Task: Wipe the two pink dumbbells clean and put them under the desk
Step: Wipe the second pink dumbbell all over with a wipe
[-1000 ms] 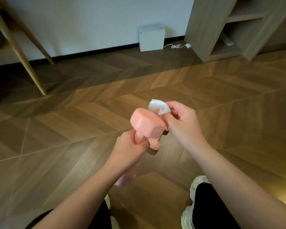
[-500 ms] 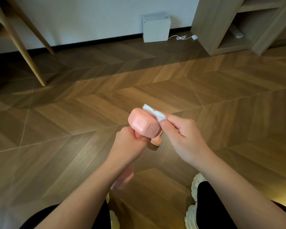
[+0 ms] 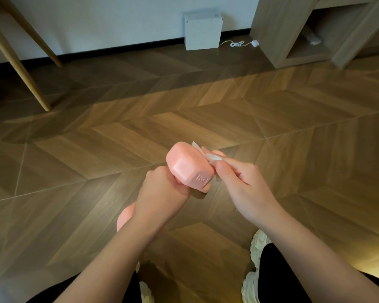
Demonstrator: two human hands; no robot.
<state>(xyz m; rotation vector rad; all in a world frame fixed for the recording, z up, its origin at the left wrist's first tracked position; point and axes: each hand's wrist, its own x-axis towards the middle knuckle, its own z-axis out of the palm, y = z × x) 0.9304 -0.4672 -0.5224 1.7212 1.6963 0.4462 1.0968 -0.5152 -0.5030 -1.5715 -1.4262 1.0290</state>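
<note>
My left hand (image 3: 162, 191) grips the handle of a pink dumbbell (image 3: 187, 166), held upright over the wooden floor. Its top head is a faceted block with raised lettering on the near face. The lower head shows as a pink bulge behind my left wrist. My right hand (image 3: 241, 184) pinches a small white wipe (image 3: 210, 156) against the right side of the top head. Only one dumbbell is in view. Two light wooden desk legs (image 3: 24, 71) slant down at the far left.
A white box (image 3: 202, 31) stands against the wall at the back, with a white cable (image 3: 239, 43) beside it. A wooden shelf unit (image 3: 293, 40) fills the back right corner. My white shoes (image 3: 253, 270) are at the bottom edge on the chevron floor (image 3: 140, 127).
The wipe has slid from the top of the dumbbell head down along its right side, and the head has tilted so its top face shows. My view has dipped slightly.
</note>
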